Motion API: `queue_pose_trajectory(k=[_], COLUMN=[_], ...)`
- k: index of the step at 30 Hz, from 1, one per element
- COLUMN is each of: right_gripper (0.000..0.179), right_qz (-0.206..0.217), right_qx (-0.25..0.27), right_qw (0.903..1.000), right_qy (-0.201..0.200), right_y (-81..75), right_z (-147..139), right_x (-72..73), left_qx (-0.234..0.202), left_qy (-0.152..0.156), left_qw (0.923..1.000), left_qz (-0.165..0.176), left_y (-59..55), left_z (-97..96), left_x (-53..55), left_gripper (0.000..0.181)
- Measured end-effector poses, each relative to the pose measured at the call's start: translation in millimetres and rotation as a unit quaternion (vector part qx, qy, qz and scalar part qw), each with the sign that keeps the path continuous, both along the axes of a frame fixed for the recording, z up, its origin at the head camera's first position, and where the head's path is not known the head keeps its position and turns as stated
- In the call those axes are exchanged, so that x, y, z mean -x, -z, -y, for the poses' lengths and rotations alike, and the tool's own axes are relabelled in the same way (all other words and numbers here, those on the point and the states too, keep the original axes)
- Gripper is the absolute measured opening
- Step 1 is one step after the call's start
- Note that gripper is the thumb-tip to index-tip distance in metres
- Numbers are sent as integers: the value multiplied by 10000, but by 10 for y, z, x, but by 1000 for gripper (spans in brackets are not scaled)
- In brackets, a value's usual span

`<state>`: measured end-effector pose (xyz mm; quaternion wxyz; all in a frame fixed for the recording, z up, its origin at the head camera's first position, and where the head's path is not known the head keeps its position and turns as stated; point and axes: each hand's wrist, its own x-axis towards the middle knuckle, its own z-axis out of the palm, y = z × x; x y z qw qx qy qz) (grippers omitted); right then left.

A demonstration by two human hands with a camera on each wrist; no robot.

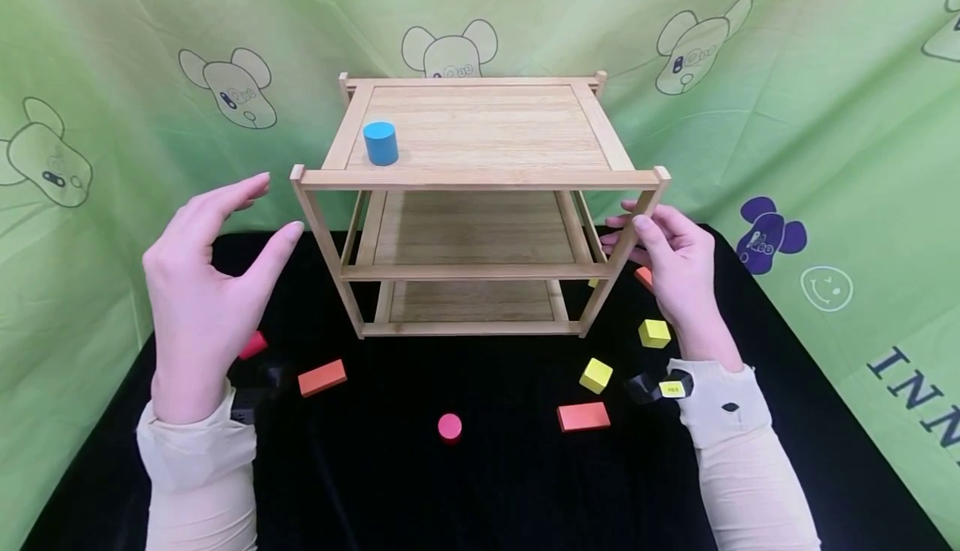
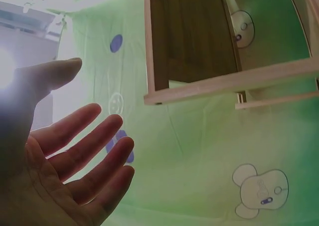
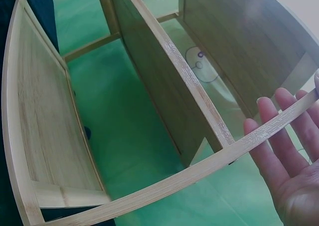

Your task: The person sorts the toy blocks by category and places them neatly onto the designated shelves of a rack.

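A three-tier wooden shelf rack (image 1: 495, 130) stands in the middle of the head view, with a blue cylinder (image 1: 381, 144) on its top board near the left front. My right hand (image 1: 684, 267) holds the rack's right front post, thumb at the near side and fingers behind it. In the right wrist view, the fingers (image 3: 271, 131) pass behind that post (image 3: 184, 178). Left of the rack, my left hand (image 1: 206, 293) is raised, thumb and fingers spread apart with nothing between them. The left wrist view shows its palm (image 2: 55, 186) apart from the rack (image 2: 229, 81).
Loose on the black cloth (image 1: 375, 484) lie a red block (image 1: 253, 344), an orange block (image 1: 322, 378), a pink round piece (image 1: 450, 427), a coral block (image 1: 583, 417), and yellow cubes (image 1: 596, 375) near the right. A green printed curtain (image 1: 315, 26) hangs behind and at both sides.
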<state>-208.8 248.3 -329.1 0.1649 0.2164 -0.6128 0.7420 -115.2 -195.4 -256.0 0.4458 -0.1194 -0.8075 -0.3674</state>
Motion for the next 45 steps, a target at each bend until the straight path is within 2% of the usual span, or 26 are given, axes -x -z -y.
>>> queue_pose_trajectory(k=[7, 13, 17, 24, 33, 40, 45], right_gripper=[27, 27, 27, 26, 26, 27, 29], right_qz=[40, 14, -14, 89, -38, -59, -77], right_qx=[89, 66, 56, 41, 36, 37, 51], right_qw=[9999, 10000, 10000, 9996, 10000, 10000, 10000], right_qy=[126, 42, -3, 269, 14, 13, -6], right_y=[-4, -1, 3, 3, -8, 2, 0], right_z=[24, 14, 0, 29, 15, 10, 15], right_x=[-1, -20, -20, -2, -10, -2, 0], left_qx=[67, 21, 139, 294, 306, 355, 378], left_qy=[-123, -264, -341, -487, -599, -697, -724], left_qw=[9998, 9992, 9987, 9970, 9939, 9890, 9880], left_qz=[112, 289, 348, 518, 876, 1253, 1314], left_y=[67, 120, 173, 259, 385, 493, 569], left_z=[101, 180, 253, 380, 489, 564, 614], left_x=[20, 33, 51, 81, 100, 120, 129], left_gripper=[45, 45, 45, 43, 45, 45, 44])
